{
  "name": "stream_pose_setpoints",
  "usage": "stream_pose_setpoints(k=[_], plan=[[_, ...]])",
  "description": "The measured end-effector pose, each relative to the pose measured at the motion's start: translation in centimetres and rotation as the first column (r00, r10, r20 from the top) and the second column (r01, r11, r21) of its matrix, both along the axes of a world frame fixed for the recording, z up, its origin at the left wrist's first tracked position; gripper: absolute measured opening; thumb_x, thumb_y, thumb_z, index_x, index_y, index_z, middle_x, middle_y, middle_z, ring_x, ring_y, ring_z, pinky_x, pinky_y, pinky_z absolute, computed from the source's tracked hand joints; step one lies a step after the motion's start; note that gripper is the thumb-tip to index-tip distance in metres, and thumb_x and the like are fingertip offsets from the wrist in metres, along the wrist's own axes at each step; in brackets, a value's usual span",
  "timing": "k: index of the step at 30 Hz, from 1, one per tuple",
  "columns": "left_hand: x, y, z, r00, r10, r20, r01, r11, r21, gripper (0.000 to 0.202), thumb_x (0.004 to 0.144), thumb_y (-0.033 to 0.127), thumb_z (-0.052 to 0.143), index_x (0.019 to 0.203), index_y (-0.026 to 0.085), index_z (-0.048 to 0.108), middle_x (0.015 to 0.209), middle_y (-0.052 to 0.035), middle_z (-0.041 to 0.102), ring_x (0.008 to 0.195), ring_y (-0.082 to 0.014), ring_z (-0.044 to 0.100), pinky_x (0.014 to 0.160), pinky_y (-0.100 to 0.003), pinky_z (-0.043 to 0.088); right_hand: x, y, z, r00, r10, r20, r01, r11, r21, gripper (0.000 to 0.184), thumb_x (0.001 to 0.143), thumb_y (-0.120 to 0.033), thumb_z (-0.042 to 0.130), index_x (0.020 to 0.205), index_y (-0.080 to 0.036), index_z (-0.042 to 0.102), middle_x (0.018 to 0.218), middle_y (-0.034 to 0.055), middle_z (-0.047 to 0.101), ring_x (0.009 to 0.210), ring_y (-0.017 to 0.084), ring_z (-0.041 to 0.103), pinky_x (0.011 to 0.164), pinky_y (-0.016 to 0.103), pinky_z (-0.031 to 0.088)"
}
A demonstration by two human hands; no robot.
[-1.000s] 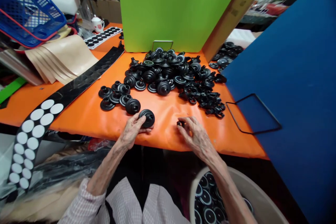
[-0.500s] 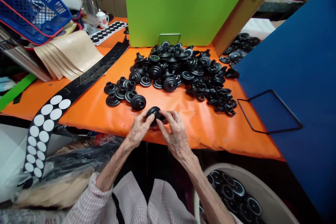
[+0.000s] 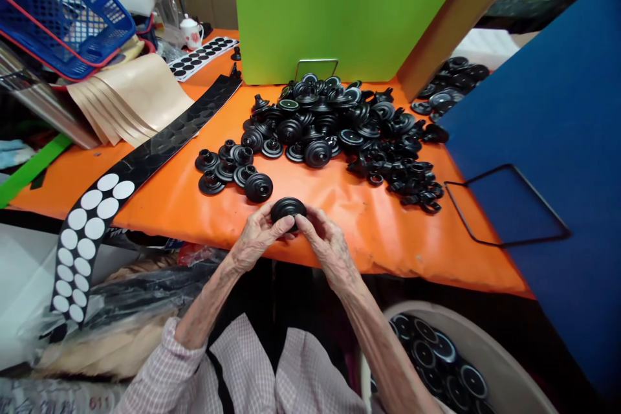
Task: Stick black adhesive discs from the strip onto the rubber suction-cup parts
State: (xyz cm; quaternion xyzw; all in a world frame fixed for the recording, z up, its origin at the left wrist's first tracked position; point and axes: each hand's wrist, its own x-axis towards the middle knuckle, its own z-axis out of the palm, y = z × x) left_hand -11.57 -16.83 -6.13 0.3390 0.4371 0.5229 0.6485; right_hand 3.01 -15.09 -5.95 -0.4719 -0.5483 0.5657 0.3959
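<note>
A round black ribbed rubber cap [image 3: 288, 208] rests near the front edge of the orange table [image 3: 165, 207]. My left hand [image 3: 255, 238] and my right hand [image 3: 326, 247] both pinch it from either side, fingers closed on it. Just beyond, a small cluster of black caps [image 3: 233, 169] sits to the left. A big heap of black rubber parts [image 3: 339, 126] lies farther back in front of a green board [image 3: 349, 10].
A black strip with white round stickers [image 3: 92, 220] hangs over the table's left edge. A blue board [image 3: 557, 142] with a wire stand [image 3: 504, 207] is at the right. A beige bucket [image 3: 495, 352] holding finished caps sits below right. Blue basket [image 3: 58, 6] at far left.
My right hand came over from the right with a small black piece and joined my left hand on the cap; both hands now grip it together.
</note>
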Motion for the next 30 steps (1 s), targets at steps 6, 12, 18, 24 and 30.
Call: stream_pose_setpoints(k=[6, 12, 18, 24, 30], plan=[[0.0, -0.5, -0.6, 0.998, 0.032, -0.063, -0.028, 0.998, 0.060, 0.044, 0.077, 0.039, 0.071, 0.110, 0.012, 0.061, 0.091, -0.0065, 0.069, 0.071, -0.0143, 0.067, 0.072, -0.028, 0.056, -0.7, -0.4, -1.0, 0.999, -0.048, -0.004, 0.048, 0.997, 0.067, 0.036, 0.081, -0.048, 0.063, 0.102, -0.020, 0.056, 0.099, 0.0052, 0.066, 0.092, 0.019, 0.063, 0.083, 0.033, 0.052], [0.8, -0.4, -0.4, 0.988, 0.140, -0.073, -0.139, 0.990, 0.020, 0.041, 0.074, 0.037, 0.074, 0.103, 0.012, 0.062, 0.093, -0.0065, 0.069, 0.069, -0.0140, 0.066, 0.067, -0.027, 0.057, -1.3, -0.4, -1.5, 0.995, -0.073, -0.070, 0.078, 0.994, 0.071, 0.035, 0.084, -0.050, 0.058, 0.103, -0.021, 0.055, 0.102, 0.0050, 0.066, 0.098, 0.019, 0.062, 0.088, 0.034, 0.051], [1.5, 0.0, 0.8, 0.973, 0.100, 0.209, -0.089, 0.994, -0.063, 0.038, 0.075, 0.040, 0.072, 0.100, 0.013, 0.060, 0.108, -0.0087, 0.065, 0.099, -0.0212, 0.064, 0.083, -0.036, 0.056, -1.2, -0.2, -1.1, 0.986, -0.139, -0.093, 0.141, 0.990, 0.007, 0.047, 0.084, -0.055, 0.053, 0.116, -0.020, 0.054, 0.119, 0.0077, 0.063, 0.114, 0.022, 0.056, 0.096, 0.037, 0.048], [1.6, -0.2, 1.2, 0.968, 0.114, 0.224, -0.109, 0.993, -0.035, 0.037, 0.073, 0.033, 0.076, 0.099, 0.016, 0.057, 0.104, -0.0057, 0.065, 0.101, -0.0195, 0.062, 0.091, -0.036, 0.051, -0.8, -0.5, -0.3, 0.985, -0.112, -0.131, 0.109, 0.994, -0.031, 0.041, 0.083, -0.054, 0.058, 0.106, -0.020, 0.060, 0.109, 0.0053, 0.067, 0.106, 0.021, 0.060, 0.093, 0.035, 0.049], [0.9, -0.5, 1.5, 0.984, 0.077, 0.160, -0.083, 0.996, 0.029, 0.035, 0.071, 0.028, 0.077, 0.098, 0.018, 0.059, 0.105, -0.0029, 0.064, 0.103, -0.0161, 0.059, 0.094, -0.029, 0.046, -1.1, -0.9, 0.8, 0.980, -0.082, -0.180, 0.088, 0.996, 0.029, 0.033, 0.080, -0.046, 0.064, 0.103, -0.022, 0.060, 0.102, 0.0027, 0.067, 0.097, 0.019, 0.062, 0.087, 0.033, 0.051]])
